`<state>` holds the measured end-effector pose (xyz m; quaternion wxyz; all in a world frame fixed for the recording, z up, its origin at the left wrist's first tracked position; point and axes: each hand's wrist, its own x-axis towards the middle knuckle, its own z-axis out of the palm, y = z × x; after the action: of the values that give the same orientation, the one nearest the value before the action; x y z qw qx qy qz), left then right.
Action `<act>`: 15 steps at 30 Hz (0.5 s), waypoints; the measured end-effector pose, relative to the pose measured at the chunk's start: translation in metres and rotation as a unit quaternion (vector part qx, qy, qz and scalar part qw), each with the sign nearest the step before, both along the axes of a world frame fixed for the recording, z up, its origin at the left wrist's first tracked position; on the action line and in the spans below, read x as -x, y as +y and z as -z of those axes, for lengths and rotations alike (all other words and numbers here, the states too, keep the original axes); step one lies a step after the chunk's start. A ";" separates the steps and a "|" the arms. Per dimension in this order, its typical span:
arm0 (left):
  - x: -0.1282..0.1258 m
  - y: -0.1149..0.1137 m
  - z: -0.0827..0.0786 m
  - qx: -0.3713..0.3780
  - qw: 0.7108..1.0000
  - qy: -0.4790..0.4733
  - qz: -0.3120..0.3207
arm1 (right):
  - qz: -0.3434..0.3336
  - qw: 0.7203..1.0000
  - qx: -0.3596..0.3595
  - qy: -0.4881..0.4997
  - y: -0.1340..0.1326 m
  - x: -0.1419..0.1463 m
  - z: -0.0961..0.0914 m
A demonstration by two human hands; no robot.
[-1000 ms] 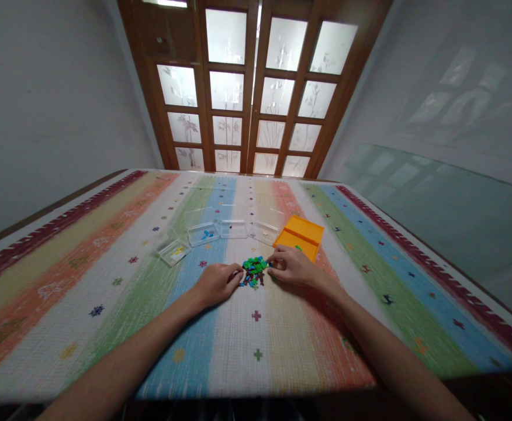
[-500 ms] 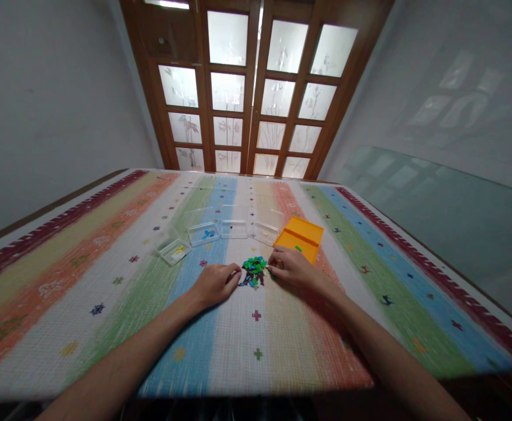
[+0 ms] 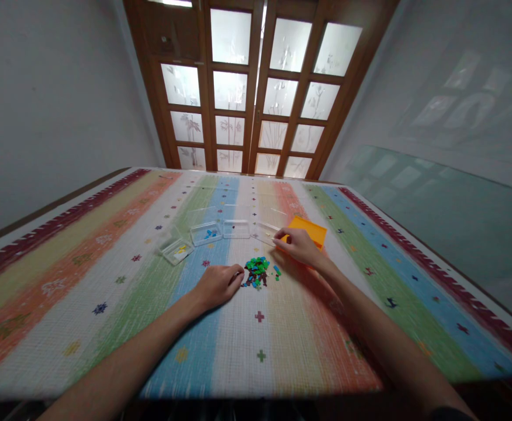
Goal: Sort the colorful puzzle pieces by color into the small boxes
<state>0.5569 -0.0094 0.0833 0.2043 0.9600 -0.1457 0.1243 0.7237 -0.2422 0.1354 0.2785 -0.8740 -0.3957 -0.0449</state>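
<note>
A: Where's the pile of pieces (image 3: 257, 272) sitting?
B: It's lying mid-desk (image 3: 107, 292), dead ahead of the person. It's a roughly round heap, green at the far side and dark bits nearer, with no long axis worth calling. A few stray pieces (image 3: 277, 270) are lying just off its right edge.
A: Which hand's nearer?
B: The left hand (image 3: 216, 285). It's resting on the desk just left of the heap, fingers curled in and pointing right at the pile's left edge, touching it or nearly. Can't tell if it's gripping anything.
A: And the right?
B: The right hand (image 3: 297, 245) is hovering beyond and right of the pile, apart from it. Thumb and forefinger are pressing together at the tips and pointing left at the rightmost clear box (image 3: 262, 233). Anything between them is too small to see.
A: What's lying around that?
B: The orange tray (image 3: 312, 231) is sitting just behind the right hand, partly hidden by it. Leftward, three more are curving in an arc: the bare-looking box (image 3: 235, 228), the blue-bits box (image 3: 206, 234) and the yellow-bits box (image 3: 177, 250). All are beyond the pile.
</note>
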 end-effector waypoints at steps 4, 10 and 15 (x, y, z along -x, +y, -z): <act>0.000 0.000 0.001 -0.007 1.000 0.001 -0.001 | 0.030 0.990 0.102 -0.092 0.010 -0.010 -0.004; -0.001 0.001 0.004 0.004 1.000 -0.001 0.012 | 0.050 0.973 0.189 -0.124 0.018 -0.020 -0.004; -0.001 0.001 0.004 -0.002 1.000 0.004 0.011 | 0.053 0.973 0.192 -0.119 0.014 -0.024 -0.002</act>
<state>0.5576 -0.0088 0.0790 0.2044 0.9591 -0.1561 0.1180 0.7476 -0.2282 0.1370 0.0531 -0.9192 -0.3804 -0.0865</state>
